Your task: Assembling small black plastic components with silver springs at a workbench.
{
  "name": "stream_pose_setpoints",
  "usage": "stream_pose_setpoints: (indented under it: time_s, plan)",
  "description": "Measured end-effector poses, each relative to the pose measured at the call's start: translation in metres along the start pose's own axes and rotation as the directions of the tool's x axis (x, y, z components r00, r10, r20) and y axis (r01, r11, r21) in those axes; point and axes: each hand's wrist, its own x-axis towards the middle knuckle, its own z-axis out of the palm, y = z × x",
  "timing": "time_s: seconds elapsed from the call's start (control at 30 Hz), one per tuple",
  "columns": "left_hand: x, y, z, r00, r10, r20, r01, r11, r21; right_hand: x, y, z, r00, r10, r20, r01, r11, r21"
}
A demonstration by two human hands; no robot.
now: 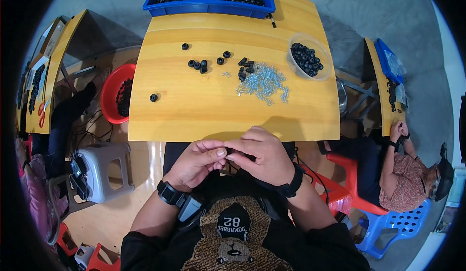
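Observation:
Just off the table's near edge, my left hand [195, 163] and my right hand [266, 155] meet, fingers closed in a pinch. Between the fingertips shows a small black part [228, 151], mostly covered, like the round black plastic pieces on the table. Beyond them on the yellow wooden table [194, 118] lies a heap of small clear bluish pieces [264, 83]. Several black pieces [243, 70] touch its left side. Farther left are loose round black pieces [197, 65], and a single black piece [154, 98] sits alone.
A blue tray [208, 10] full of black pieces stands at the far edge. At the right is a clear bowl [327, 62] holding more. A red basin [108, 96] is left of the table. People sit at tables on both sides, near plastic stools [99, 169].

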Motion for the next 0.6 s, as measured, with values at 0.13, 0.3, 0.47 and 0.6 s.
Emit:
stream_pose_setpoints:
  time_s: [0.13,0.3,0.47,0.6]
  plan:
    - [0.000,0.005,-0.002,1.000,0.004,-0.016,-0.004,1.000,0.022,-0.001,0.009,-0.012,0.994,0.095,-0.051,-0.102,0.984,-0.148]
    - [-0.001,0.004,0.002,0.997,0.027,-0.074,-0.024,0.999,0.042,-0.020,0.044,-0.029,0.957,0.170,-0.235,-0.242,0.913,-0.327]
    - [0.003,0.000,0.007,0.997,0.031,-0.073,-0.026,0.998,0.057,-0.019,0.053,-0.028,0.947,0.150,-0.283,-0.269,0.852,-0.449]
    - [0.004,-0.001,0.009,0.994,0.048,-0.098,-0.042,0.997,0.063,-0.014,0.060,-0.022,0.972,0.103,-0.209,-0.189,0.876,-0.444]
